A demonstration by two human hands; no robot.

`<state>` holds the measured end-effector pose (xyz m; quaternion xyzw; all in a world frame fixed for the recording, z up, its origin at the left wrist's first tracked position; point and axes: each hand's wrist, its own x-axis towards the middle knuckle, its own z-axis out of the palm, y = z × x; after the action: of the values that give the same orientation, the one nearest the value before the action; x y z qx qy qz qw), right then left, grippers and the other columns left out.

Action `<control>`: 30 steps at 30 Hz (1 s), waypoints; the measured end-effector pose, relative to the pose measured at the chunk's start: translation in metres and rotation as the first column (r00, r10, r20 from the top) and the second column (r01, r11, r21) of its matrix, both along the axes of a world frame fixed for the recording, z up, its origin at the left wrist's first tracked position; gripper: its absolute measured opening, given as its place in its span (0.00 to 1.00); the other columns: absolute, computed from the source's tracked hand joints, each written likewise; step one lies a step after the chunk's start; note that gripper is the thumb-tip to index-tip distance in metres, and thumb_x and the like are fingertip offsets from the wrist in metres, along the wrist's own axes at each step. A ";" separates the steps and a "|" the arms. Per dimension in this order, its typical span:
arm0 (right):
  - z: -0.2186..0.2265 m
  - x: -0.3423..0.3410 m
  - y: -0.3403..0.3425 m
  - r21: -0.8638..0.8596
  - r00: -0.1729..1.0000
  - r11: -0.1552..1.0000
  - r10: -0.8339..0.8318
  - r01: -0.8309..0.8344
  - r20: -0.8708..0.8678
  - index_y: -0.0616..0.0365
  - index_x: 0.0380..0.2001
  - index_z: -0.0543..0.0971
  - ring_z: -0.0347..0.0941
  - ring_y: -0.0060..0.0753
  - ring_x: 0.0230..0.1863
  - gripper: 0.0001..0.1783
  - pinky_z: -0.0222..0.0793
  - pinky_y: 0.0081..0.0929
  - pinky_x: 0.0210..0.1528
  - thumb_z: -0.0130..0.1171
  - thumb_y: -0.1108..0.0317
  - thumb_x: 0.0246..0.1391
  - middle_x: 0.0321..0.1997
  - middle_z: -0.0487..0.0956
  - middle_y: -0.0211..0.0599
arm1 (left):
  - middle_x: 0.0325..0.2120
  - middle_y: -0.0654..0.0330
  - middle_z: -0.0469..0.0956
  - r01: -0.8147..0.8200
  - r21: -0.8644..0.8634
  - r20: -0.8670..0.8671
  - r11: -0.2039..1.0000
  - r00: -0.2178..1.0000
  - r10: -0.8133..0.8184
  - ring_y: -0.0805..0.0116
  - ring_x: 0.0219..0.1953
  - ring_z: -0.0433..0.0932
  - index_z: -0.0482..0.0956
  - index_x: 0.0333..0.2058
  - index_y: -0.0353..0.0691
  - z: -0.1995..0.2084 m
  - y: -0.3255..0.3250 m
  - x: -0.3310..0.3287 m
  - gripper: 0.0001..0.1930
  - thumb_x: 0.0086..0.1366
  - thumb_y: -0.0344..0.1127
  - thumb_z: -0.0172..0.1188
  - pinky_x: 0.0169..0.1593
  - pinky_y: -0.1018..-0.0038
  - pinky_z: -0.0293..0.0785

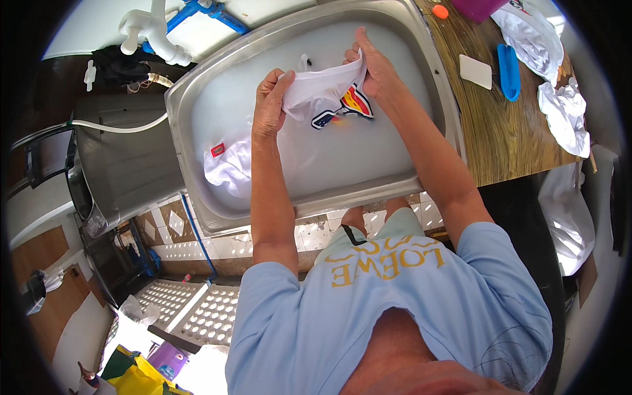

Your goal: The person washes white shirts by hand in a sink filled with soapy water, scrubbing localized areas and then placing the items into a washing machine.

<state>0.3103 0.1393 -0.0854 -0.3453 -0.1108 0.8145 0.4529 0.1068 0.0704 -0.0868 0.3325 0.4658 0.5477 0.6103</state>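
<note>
A steel sink (431,108) holds cloudy, whitish water. Above the water my left hand (268,105) and my right hand (375,69) stretch a white garment (319,89) between them. The fingers of my left hand are closed on one edge of it, and my right hand grips the other end with its thumb pointing up. Below the stretched edge hangs a red, yellow and navy print, its lower part at the water. White cloth (230,168) with a red patch floats to the left of my left forearm; whether it is the same garment, I cannot tell.
Right of the sink, a wooden counter (500,138) bears a blue brush (508,72), a pale rectangular block (475,71) and white clothes (565,115). White piping (146,29) and a blue pipe stand behind the sink. A grey appliance (125,151) with a white hose is at the left.
</note>
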 end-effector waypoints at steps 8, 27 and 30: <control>0.000 -0.002 0.001 0.110 0.999 0.994 0.019 -0.024 0.050 0.46 0.16 0.62 0.60 0.24 0.21 0.26 0.59 0.22 0.27 0.55 0.42 0.56 0.15 0.64 0.24 | 0.24 0.69 0.76 0.167 -0.061 -0.103 0.984 0.980 -0.173 0.82 0.27 0.72 0.77 0.28 0.41 0.001 -0.003 -0.007 0.09 0.61 0.40 0.63 0.33 0.83 0.68; 0.046 0.218 -0.025 0.079 -0.395 0.634 -0.569 -0.769 0.721 0.49 0.60 0.65 0.59 0.42 0.64 0.36 0.56 0.41 0.63 0.49 0.79 0.42 0.61 0.65 0.41 | 0.46 0.54 0.76 0.141 -0.056 0.162 0.988 0.978 -0.131 0.64 0.49 0.75 0.72 0.51 0.30 0.006 0.002 0.025 0.21 0.67 0.42 0.54 0.54 0.68 0.70; 0.050 0.219 -0.021 0.045 -0.371 0.540 -0.634 -0.841 0.679 0.44 0.60 0.65 0.63 0.43 0.59 0.34 0.62 0.40 0.59 0.49 0.79 0.47 0.58 0.67 0.41 | 0.47 0.53 0.75 0.176 -0.088 0.265 0.980 0.953 -0.148 0.64 0.49 0.76 0.70 0.53 0.30 0.009 0.000 0.027 0.23 0.67 0.43 0.54 0.53 0.69 0.71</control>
<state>0.5289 0.1181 -0.0351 -0.5534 -0.8281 0.0091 0.0884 0.1343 0.0704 -0.0774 0.2615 0.3832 0.5077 0.7259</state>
